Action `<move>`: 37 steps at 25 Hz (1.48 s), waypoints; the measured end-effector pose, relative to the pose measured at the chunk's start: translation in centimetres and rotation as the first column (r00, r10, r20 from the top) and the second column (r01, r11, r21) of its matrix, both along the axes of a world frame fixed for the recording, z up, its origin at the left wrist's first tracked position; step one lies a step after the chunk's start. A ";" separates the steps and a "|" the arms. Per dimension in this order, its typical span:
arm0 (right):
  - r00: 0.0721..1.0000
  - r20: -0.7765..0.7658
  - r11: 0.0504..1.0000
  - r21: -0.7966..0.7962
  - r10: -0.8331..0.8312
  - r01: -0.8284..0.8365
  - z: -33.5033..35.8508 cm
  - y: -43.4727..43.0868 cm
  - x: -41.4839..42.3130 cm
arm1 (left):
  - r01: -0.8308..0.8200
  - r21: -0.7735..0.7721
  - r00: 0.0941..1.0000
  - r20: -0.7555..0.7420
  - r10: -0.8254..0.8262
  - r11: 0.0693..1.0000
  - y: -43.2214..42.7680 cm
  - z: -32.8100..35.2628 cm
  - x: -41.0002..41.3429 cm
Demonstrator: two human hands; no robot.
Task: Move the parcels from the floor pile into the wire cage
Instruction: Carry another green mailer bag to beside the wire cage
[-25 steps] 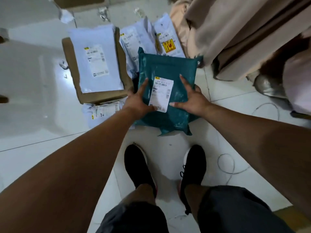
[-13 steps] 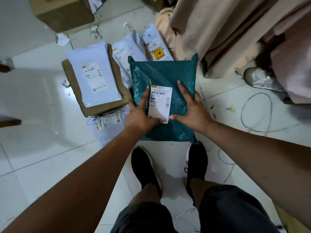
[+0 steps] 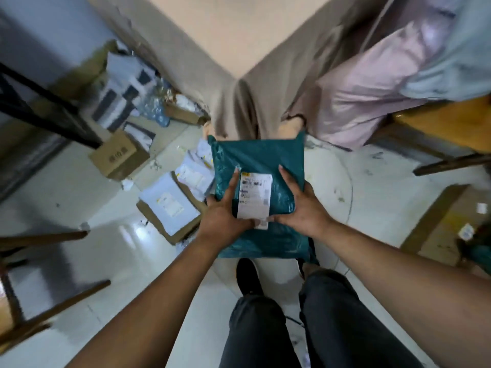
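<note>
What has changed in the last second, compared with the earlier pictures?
The teal parcel has been lifted off the pile, up toward the person. The left hand and right hand still grip it beside its label. The white parcels stay on the floor.

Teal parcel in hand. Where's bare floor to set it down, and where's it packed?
Bare tile left of the black shoe, between the white mailer and the wooden legs. A second patch lies right of the teal parcel, up to the flat cardboard. Crowded: brown box and mailers ahead-left.
</note>
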State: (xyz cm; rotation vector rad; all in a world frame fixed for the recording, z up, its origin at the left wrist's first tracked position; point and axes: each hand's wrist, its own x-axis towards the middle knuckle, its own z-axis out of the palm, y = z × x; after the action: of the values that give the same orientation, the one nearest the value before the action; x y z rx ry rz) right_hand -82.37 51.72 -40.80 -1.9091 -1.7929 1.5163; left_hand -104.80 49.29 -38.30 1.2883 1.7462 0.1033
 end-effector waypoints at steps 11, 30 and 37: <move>0.878 -0.057 0.873 0.093 -0.475 0.478 19.1 -7.7 11.9 | 0.622 0.163 0.783 -0.151 -0.603 0.766 4.5 20.4 12.4; 0.105 -0.040 0.100 0.125 -0.994 0.987 20.9 -26.8 45.5 | 0.966 0.242 0.120 -0.124 -0.985 0.088 -1.7 22.1 62.7; -0.222 -0.031 -0.224 0.114 -0.975 0.968 15.7 -25.9 55.0 | 0.977 0.165 -0.117 -0.127 -0.985 -0.137 -1.4 16.4 79.9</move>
State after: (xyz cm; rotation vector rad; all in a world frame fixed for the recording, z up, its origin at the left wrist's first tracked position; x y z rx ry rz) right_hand -27.37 25.82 -25.12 -2.1612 0.2437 0.5369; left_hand -24.91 47.87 -21.95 2.4528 0.1624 -0.6285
